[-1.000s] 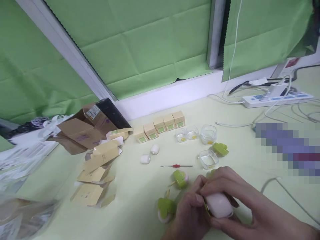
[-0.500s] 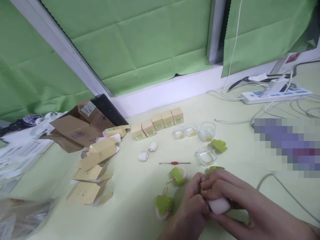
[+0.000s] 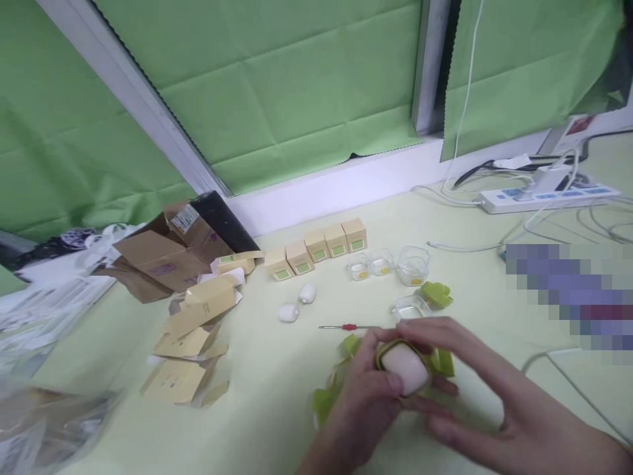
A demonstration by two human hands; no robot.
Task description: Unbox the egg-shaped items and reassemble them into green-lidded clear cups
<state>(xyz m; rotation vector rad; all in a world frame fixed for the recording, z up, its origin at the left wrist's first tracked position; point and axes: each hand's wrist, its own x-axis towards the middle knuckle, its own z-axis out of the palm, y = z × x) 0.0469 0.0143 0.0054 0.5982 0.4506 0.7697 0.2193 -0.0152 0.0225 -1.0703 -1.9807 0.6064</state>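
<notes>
A white rounded earbud case (image 3: 405, 369) sits in a green soft cover (image 3: 380, 359), its white face toward me. My left hand (image 3: 368, 396) is closed around it from the left, thumb pressed on the edge of the white face. From the right, my right hand (image 3: 475, 382) reaches round the same case, with fingertips at its top and underneath; part of their contact is hidden. Beside my left hand lie green covers, one (image 3: 324, 404) partly behind the wrist. Another green piece (image 3: 442, 361) shows behind my right fingers.
Two white cases (image 3: 289, 312) and a red-gripped thin tool (image 3: 349, 327) lie beyond my hands. Clear covers (image 3: 413, 264) and small tan boxes (image 3: 316, 245) stand behind. Opened cartons (image 3: 202, 310) lie left; a power strip (image 3: 544, 196) with cables is at right.
The earbud case has been raised and turned, so its white face in the green cover now shows. My right fingers have spread from their tighter grip. The view has shifted slightly.
</notes>
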